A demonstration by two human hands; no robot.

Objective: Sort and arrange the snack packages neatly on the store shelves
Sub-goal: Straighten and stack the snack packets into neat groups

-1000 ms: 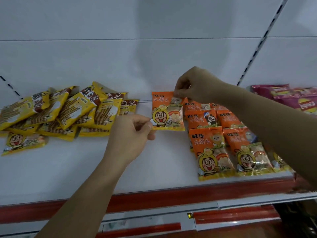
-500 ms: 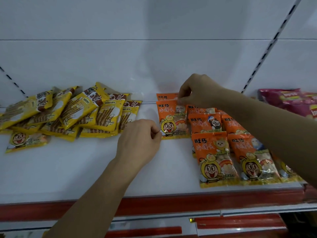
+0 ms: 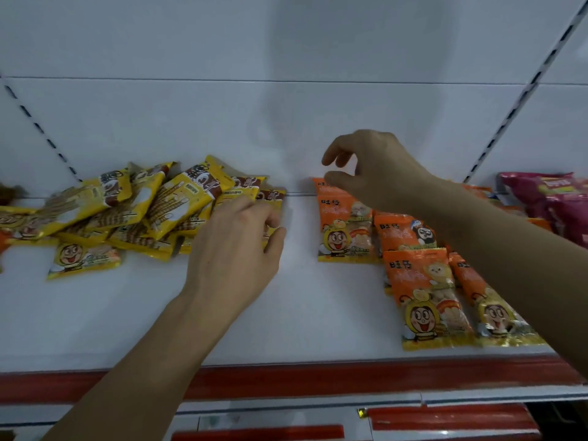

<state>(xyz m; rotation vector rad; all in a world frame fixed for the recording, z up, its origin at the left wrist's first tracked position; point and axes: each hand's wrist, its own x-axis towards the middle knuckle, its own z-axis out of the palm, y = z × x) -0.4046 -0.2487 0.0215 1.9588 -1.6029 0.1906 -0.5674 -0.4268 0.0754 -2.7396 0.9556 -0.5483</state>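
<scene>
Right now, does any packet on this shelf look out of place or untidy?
Yes. The yellow packets at the left lie in a crooked, overlapping heap, while the orange packets lie in rows. The left hand rests at the heap's right edge.

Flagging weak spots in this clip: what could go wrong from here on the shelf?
The left hand reaches into the loose yellow packages, piled crookedly; a pull could drag neighbours out of place. The right hand hovers open over the rear orange package; brushing it could skew that row.

Left hand (image 3: 234,249) hides yellow pkgs' (image 3: 152,211) right end; pink bags (image 3: 550,202) cut off at edge.
</scene>
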